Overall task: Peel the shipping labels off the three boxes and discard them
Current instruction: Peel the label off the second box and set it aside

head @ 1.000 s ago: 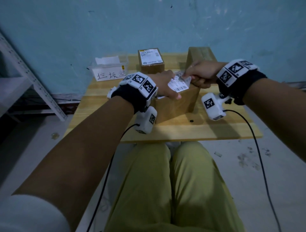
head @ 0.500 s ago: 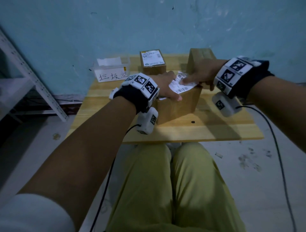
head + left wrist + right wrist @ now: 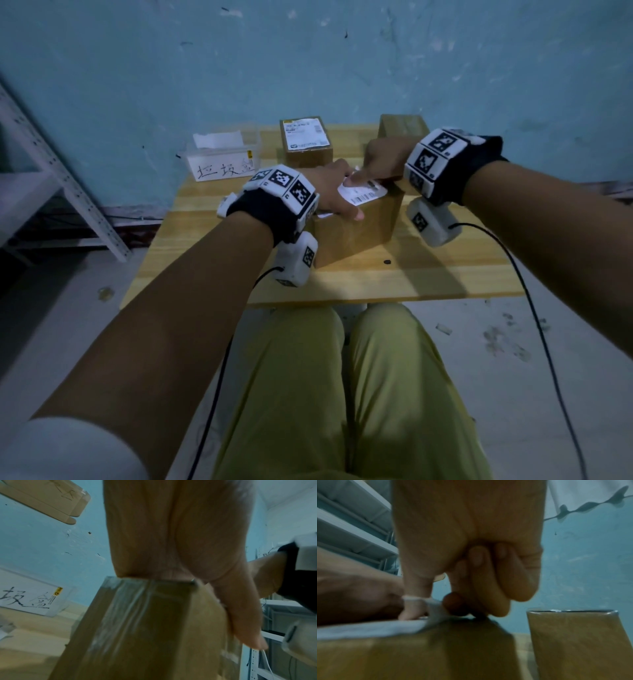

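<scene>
The near cardboard box (image 3: 359, 233) stands mid-table with a white shipping label (image 3: 364, 195) on its top. My left hand (image 3: 337, 202) lies flat on the box top, its thumb over the front edge; in the left wrist view its palm (image 3: 171, 534) covers the box (image 3: 145, 628). My right hand (image 3: 359, 176) reaches in from the right. Thumb and index pinch the label's (image 3: 368, 628) raised far corner, the other fingers (image 3: 488, 588) curled. A second box (image 3: 306, 150) at the back carries a label (image 3: 305, 133). A third box (image 3: 404, 125), back right, shows none.
A clear plastic bin (image 3: 222, 161) with handwriting on its front and white paper inside stands at the table's (image 3: 445, 274) back left. A metal shelf frame (image 3: 51, 164) rises left of the table. My knees are under the front edge. Cables hang from both wrists.
A second ago my right hand held the label lifted well off the box. The label has since come down near the box top, and the right wrist has moved right and lower. The left hand stayed.
</scene>
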